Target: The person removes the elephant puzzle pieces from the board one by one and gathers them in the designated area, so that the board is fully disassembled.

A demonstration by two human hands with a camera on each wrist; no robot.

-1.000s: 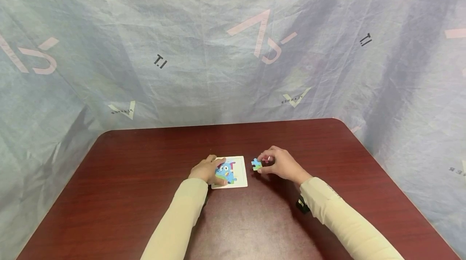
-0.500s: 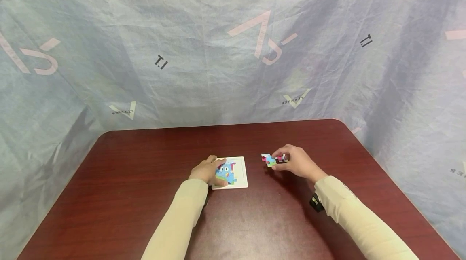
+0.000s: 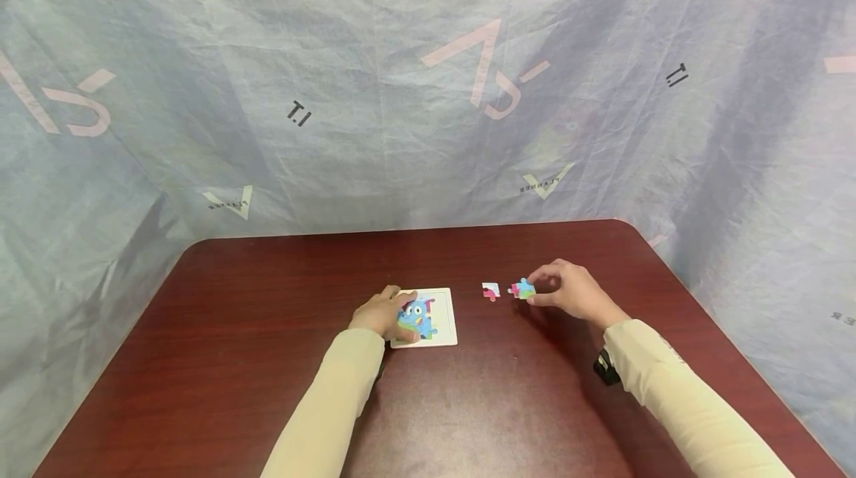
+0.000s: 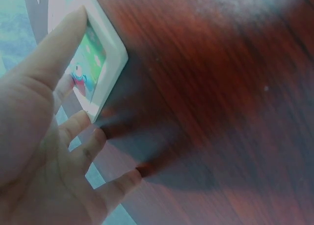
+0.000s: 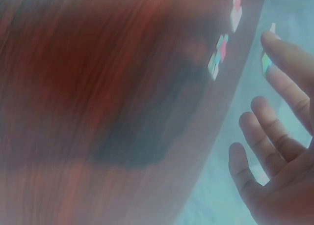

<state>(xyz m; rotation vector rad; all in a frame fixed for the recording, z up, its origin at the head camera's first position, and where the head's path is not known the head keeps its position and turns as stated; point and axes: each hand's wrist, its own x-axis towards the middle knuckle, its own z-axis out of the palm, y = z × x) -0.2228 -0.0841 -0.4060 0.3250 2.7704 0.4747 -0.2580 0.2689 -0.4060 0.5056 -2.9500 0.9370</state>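
My left hand (image 3: 378, 313) rests over the left side of a white-framed puzzle board (image 3: 446, 317), with the thumb lying across its near part. In the left wrist view the thumb is straight over the frame (image 4: 114, 63) and other fingertips reach its edge and the table. A blue cartoon figure (image 3: 417, 314) made of joined pieces fills part of the board. My right hand (image 3: 576, 294) pinches a blue-and-green jigsaw piece (image 3: 527, 290) between thumb and forefinger. In the right wrist view that jigsaw piece (image 5: 266, 64) shows between the fingertips, above the table.
A white-and-red jigsaw piece (image 3: 491, 290) lies right of the board. Beside the right fingertips lies another, pink-marked jigsaw piece (image 3: 516, 289). The dark red table (image 3: 428, 404) ends at a hanging grey cloth (image 3: 374, 151) behind.
My right hand has moved right and slightly away, carrying the blue-and-green jigsaw piece past the white-and-red one, which now shows uncovered. The left hand and board stay put.
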